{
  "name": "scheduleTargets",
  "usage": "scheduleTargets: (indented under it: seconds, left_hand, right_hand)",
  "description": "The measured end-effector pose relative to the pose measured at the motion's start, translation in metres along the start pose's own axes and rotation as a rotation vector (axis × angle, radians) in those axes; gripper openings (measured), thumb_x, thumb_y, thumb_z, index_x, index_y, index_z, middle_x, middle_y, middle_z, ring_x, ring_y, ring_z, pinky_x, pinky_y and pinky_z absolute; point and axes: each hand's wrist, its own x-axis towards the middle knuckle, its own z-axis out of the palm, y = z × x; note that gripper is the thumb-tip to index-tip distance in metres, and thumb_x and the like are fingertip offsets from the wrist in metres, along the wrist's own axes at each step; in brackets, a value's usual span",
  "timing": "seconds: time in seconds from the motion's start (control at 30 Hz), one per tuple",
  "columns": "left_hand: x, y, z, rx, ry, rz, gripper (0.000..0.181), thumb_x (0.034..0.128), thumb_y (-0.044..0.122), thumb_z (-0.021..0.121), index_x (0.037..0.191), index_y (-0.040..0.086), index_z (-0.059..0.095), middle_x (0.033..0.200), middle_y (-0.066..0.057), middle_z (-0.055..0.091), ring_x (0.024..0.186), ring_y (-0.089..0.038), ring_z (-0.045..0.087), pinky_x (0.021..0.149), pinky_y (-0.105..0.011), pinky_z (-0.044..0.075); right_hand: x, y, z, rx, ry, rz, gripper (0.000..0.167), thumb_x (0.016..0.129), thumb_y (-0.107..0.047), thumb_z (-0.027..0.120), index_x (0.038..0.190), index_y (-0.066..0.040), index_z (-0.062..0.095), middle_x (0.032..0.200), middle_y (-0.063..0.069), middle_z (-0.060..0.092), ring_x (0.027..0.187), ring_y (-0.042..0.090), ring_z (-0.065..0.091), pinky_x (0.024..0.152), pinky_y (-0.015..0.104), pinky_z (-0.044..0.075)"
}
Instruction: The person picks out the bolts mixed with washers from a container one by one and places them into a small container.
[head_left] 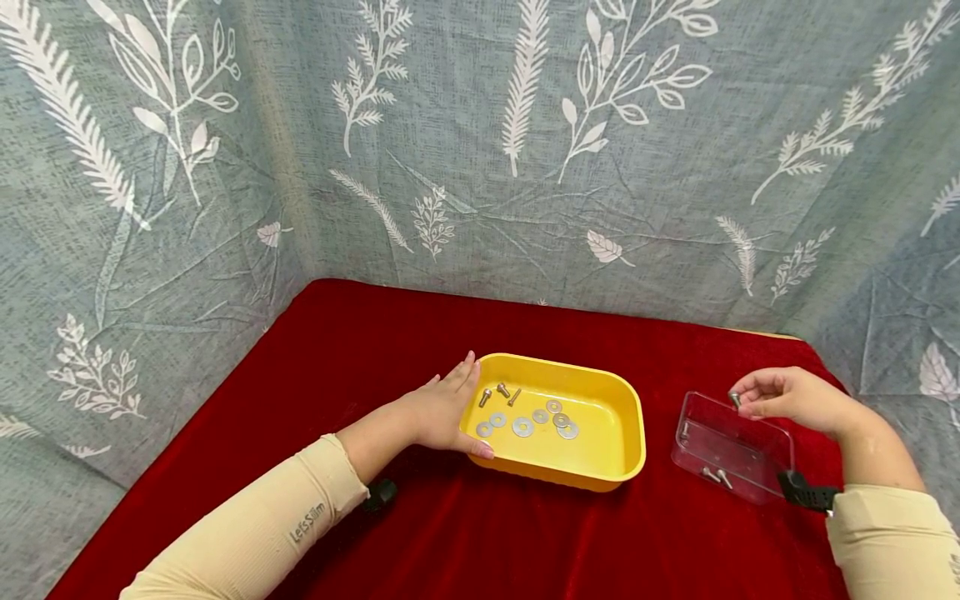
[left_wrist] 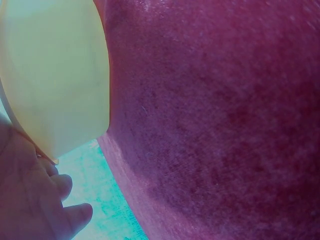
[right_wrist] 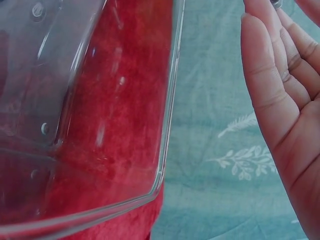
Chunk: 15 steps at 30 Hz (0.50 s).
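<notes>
Yellow tray (head_left: pixel 555 477) left, clear box (head_left: pixel 738 446) right

The left hand (head_left: pixel 441 412) lies straight-fingered against the tray's left end, by three screws (head_left: pixel 503 390) and washers (head_left: pixel 516 427) inside. The right hand (head_left: pixel 789 397) pinches another screw (head_left: pixel 734 400) near the box's far rim; more screws (head_left: pixel 723 478) lie within.

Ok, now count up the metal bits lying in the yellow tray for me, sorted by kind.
Flat washers: 7
Screws: 3
Total in the yellow tray: 10
</notes>
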Motion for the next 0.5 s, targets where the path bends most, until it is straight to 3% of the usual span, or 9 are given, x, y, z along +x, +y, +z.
scheduleTargets:
  seconds: [0.07, 0.2, 0.3, 0.37, 0.5]
  left_hand:
    - [0.0000, -0.0004, 0.0000, 0.000, 0.002, 0.002, 0.130, 0.0589, 0.083, 0.051, 0.146, 0.004, -0.005, 0.152, -0.008, -0.014, 0.139, -0.017, -0.004, 0.110, -0.045, 0.013]
    - [-0.0001, -0.0008, 0.0003, 0.005, 0.005, 0.006, 0.131, 0.0587, 0.084, 0.050, 0.146, 0.004, -0.005, 0.152, -0.008, -0.013, 0.139, -0.018, -0.004, 0.110, -0.045, 0.014]
    - [0.0000, -0.0007, 0.0003, 0.005, 0.002, 0.003, 0.131, 0.0585, 0.084, 0.050, 0.146, 0.004, -0.006, 0.152, -0.008, -0.014, 0.139, -0.018, -0.004, 0.110, -0.045, 0.014]
    - [-0.0002, -0.0005, 0.0002, 0.004, 0.005, 0.005, 0.130, 0.0588, 0.084, 0.051, 0.146, 0.004, -0.005, 0.152, -0.009, -0.013, 0.139, -0.018, -0.003, 0.110, -0.046, 0.014]
    - [-0.0003, -0.0005, 0.0002, 0.004, 0.001, 0.004, 0.130, 0.0589, 0.083, 0.051, 0.146, 0.004, -0.006, 0.151, -0.008, -0.014, 0.139, -0.018, -0.004, 0.110, -0.046, 0.014]
  right_hand:
    - [-0.0006, 0.0009, -0.0001, 0.019, -0.010, -0.003, 0.015, 0.084, 0.005, 0.059, 0.097, 0.000, 0.063, 0.084, -0.004, 0.065, 0.076, 0.005, 0.062, 0.067, 0.022, 0.052]
    - [-0.0009, -0.0002, 0.0005, 0.030, -0.022, -0.003, 0.018, 0.084, 0.005, 0.058, 0.098, 0.016, 0.056, 0.084, -0.004, 0.064, 0.076, 0.005, 0.061, 0.066, 0.023, 0.052]
    - [-0.0006, -0.0011, 0.0004, 0.023, -0.024, 0.003, 0.024, 0.085, 0.003, 0.059, 0.100, 0.021, 0.053, 0.085, -0.005, 0.065, 0.076, 0.006, 0.062, 0.067, 0.023, 0.052]
    - [-0.0002, -0.0013, 0.0003, 0.021, -0.025, 0.004, 0.024, 0.085, 0.002, 0.059, 0.101, 0.020, 0.054, 0.086, -0.006, 0.066, 0.078, 0.007, 0.063, 0.067, 0.023, 0.052]
    - [0.0006, -0.0021, -0.0003, 0.031, -0.026, 0.006, 0.017, 0.085, 0.001, 0.059, 0.101, 0.006, 0.062, 0.087, -0.008, 0.068, 0.080, 0.009, 0.065, 0.069, 0.024, 0.053]
